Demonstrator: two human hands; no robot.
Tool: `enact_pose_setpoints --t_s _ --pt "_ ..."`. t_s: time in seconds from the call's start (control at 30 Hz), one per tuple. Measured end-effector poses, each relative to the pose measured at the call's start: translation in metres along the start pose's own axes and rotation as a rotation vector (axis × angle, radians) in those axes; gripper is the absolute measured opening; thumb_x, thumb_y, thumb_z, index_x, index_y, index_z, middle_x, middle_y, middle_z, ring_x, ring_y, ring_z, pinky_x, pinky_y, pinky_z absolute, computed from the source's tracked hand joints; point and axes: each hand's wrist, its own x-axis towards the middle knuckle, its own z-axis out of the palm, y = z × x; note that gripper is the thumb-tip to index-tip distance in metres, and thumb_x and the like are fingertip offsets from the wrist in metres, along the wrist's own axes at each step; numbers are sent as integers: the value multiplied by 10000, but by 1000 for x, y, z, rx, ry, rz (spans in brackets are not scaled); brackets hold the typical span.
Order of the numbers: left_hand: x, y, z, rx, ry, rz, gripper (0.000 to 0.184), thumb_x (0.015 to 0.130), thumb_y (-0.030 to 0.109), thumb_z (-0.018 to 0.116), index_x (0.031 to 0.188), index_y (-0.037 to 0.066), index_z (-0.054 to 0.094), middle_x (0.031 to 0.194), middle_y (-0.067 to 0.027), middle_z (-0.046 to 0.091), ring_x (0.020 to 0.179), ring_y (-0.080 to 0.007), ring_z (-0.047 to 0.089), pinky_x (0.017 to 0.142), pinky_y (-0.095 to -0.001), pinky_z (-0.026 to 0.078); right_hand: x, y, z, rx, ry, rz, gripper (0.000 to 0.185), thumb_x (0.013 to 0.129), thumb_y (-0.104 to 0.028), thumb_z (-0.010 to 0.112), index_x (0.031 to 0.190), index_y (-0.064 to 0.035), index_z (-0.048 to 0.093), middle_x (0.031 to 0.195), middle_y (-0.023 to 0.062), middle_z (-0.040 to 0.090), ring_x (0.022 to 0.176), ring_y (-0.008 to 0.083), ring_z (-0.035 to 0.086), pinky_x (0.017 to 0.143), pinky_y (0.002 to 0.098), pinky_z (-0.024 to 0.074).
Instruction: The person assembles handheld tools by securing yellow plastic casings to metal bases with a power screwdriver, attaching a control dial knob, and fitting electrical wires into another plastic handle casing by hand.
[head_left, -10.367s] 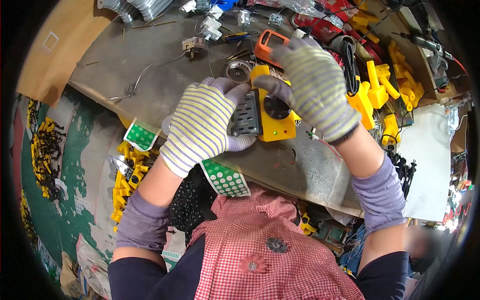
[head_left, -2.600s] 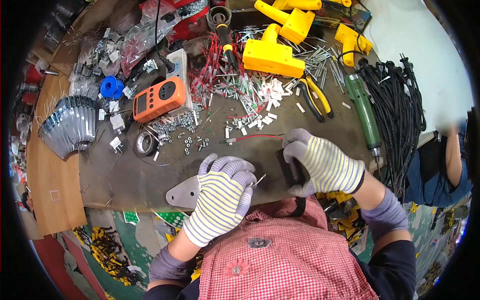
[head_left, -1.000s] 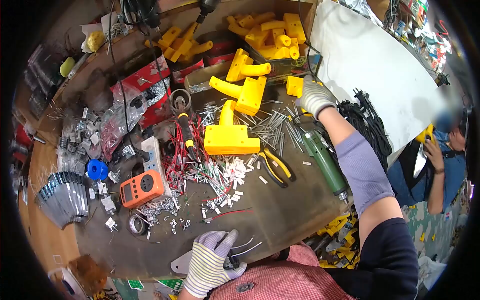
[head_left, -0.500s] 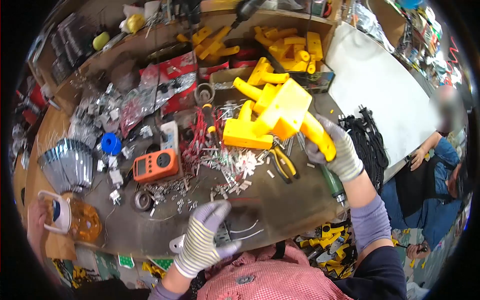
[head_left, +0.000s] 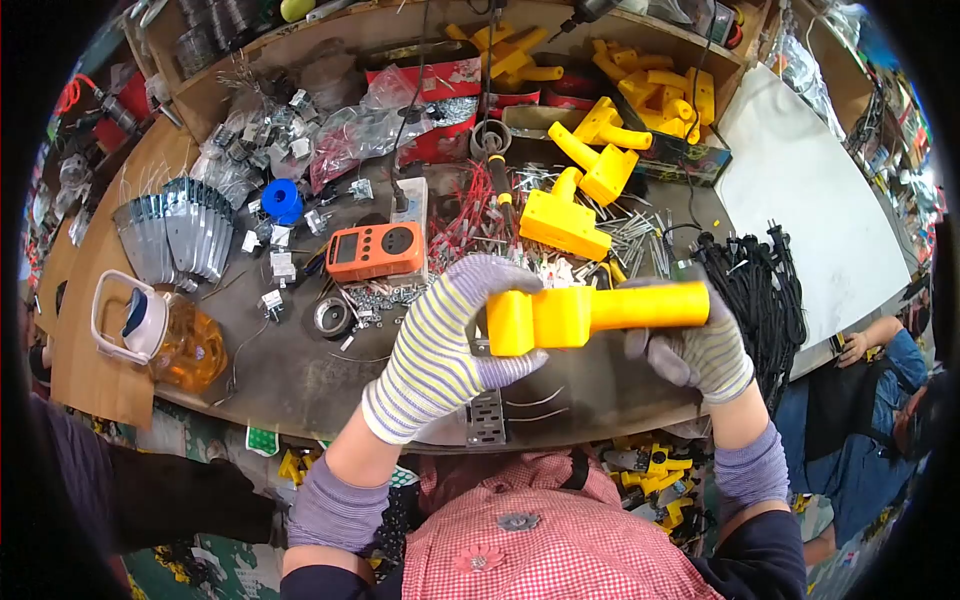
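A yellow plastic tool housing point(head_left: 575, 318) with a long handle lies level between my two gloved hands, above the bench's front part. My left hand point(head_left: 435, 335) grips its boxy end, thumb below and fingers above. Round the handle end, my right hand point(head_left: 705, 350) is closed, its fingers partly hidden behind the plastic. Just below the housing, a perforated metal plate point(head_left: 487, 418) with pale wires rests at the bench edge. Two more yellow housings, one nearer point(head_left: 565, 220) and one behind it point(head_left: 607, 172), lie beyond my hands.
An orange meter point(head_left: 375, 250), a tape roll point(head_left: 333, 316) and a jug of amber liquid point(head_left: 185, 345) stand to the left. Black cables point(head_left: 755, 300) lie right, beside a white board point(head_left: 810, 190). A bin of yellow housings point(head_left: 660, 95) is behind. Another person point(head_left: 850, 400) is at the right.
The yellow housing has come down toward me and turned level. My left hand has risen from near the metal plate and taken hold of its boxy end. The view has shifted.
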Motion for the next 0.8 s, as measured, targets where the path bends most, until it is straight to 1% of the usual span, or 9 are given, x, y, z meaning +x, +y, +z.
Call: enact_pose_setpoints --t_s 0.13,0.23,0.37,0.43,0.53,0.6,0.7,0.73,0.8 --pt "-18 -7 16 -85 140 -124 570 696 92 901 1198 79 631 1146 -57 671 1102 -158 629 971 -341 527 14 25 -25 -232 147 -388 454 936 -255 683 1324 -31 605 1139 104 705 938 191 676 791 309 550" --pt "-24 -11 35 -278 243 -200 577 717 150 904 1210 50 620 1124 -84 664 1062 -201 657 959 -341 530 26 56 -22 -277 -173 -392 800 774 24 808 1487 -144 487 1455 78 563 1355 217 525 1157 423 403" --pt "-34 -7 51 -793 269 -585 489 798 76 814 1210 10 561 1120 -92 629 1050 -185 629 927 -346 539 34 85 14 -3 -192 -625 1017 710 -124 898 1570 -159 355 1472 89 520 1324 268 548 1131 429 435" --pt "-46 -12 50 -631 230 -548 545 812 100 805 1264 8 515 1162 -111 609 1060 -200 623 910 -356 539 25 76 38 63 -54 -660 904 728 -213 871 1503 -88 423 1365 111 574 1262 255 574 1096 407 455" --pt "-56 -8 44 121 72 -116 783 786 196 837 1416 1 414 1250 -146 587 1098 -256 626 946 -389 526 23 75 38 -25 32 -496 686 775 -165 824 1367 -36 503 1215 81 596 1123 196 589 1039 337 446" --pt "-55 -6 42 528 -59 130 954 763 262 849 1516 5 323 1364 -175 555 1157 -287 610 1006 -430 503 16 75 49 -61 43 -397 681 797 -148 804 1385 -30 483 1238 87 582 1174 182 559 1059 335 431" --pt "-56 -8 42 321 26 -86 1104 716 272 911 1573 36 256 1428 -165 519 1221 -300 594 1034 -428 504 6 81 55 -326 -73 -497 950 747 -175 884 1523 -47 351 1399 112 491 1314 234 484 1148 374 365" --pt "-49 0 59 -444 177 -273 1029 777 244 874 1574 33 259 1321 -149 571 1178 -280 610 976 -421 529 6 83 54 -357 -78 -558 1037 704 -186 923 1543 -55 329 1427 113 473 1337 239 470 1156 386 362" --pt "-51 -5 65 -484 84 -288 1070 827 279 836 1617 55 150 1362 -164 546 1215 -312 598 1030 -399 498 0 88 63 -353 -25 -492 1222 608 -199 998 1587 -80 276 1484 116 437 1368 243 456 1154 416 384"
